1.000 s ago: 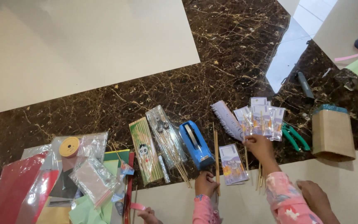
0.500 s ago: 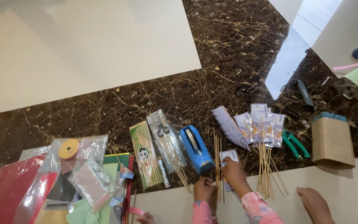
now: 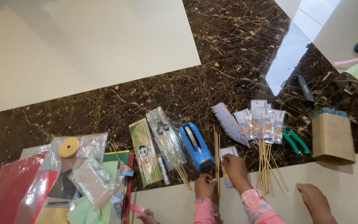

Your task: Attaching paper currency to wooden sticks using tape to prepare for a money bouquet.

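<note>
Fingers of the right hand [image 3: 235, 166] press flat on a small banknote [image 3: 228, 159] — bamboo skewers [image 3: 217, 159] lie lengthwise just left, pinched by the left hand [image 3: 205, 185].

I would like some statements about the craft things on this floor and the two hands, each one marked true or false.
1. The right hand rests on a small note lying flat. True.
2. The blue tape dispenser stands to the right of the brown paper bag. False: it lies well to the left of the bag.
3. The left hand is at the lower end of a few thin wooden sticks. True.
4. The green pliers are held in the right hand. False: they lie on the floor beside the notes fixed on sticks, untouched.
5. The roll of yellow ribbon lies on the plastic bags at the left. True.
</note>
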